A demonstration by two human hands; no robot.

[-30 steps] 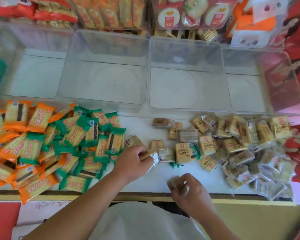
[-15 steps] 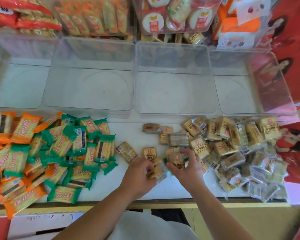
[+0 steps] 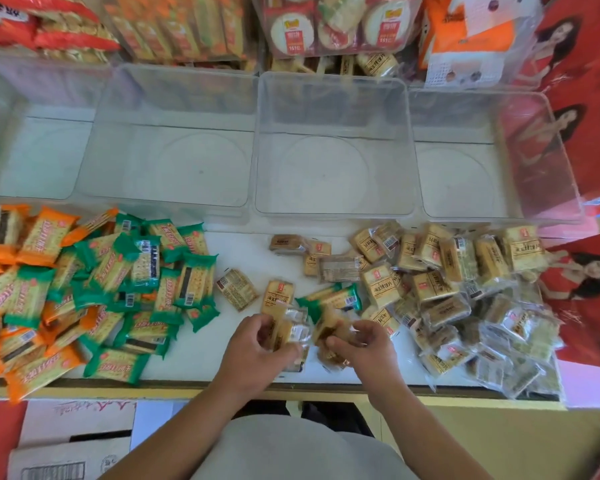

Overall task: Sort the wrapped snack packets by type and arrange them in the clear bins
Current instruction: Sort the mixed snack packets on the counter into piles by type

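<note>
Four clear bins (image 3: 333,216) are lined up along the far edge of the white table (image 3: 243,251), and no packet is seen in any of them. Near the front edge, at the middle, a few tan clear-wrapped packets (image 3: 286,332) are gripped in the curled fingers of the left hand (image 3: 253,351), and another tan packet (image 3: 328,336) is pinched by the right hand (image 3: 364,348), just beside it. The main tan heap (image 3: 465,271) is spread towards the right edge, and the green packets (image 3: 146,265) and orange packets (image 3: 42,233) are piled together towards the left edge. One stray green packet (image 3: 333,297) is lodged among the tan ones just beyond the hands. The gathering step is judged to be in hand, with sorting barely begun. For the next move, the collected tan packets would need to be squared into one stack, carried over a bin's near wall and laid flat inside; the stray green packet should be kept out.
</note>
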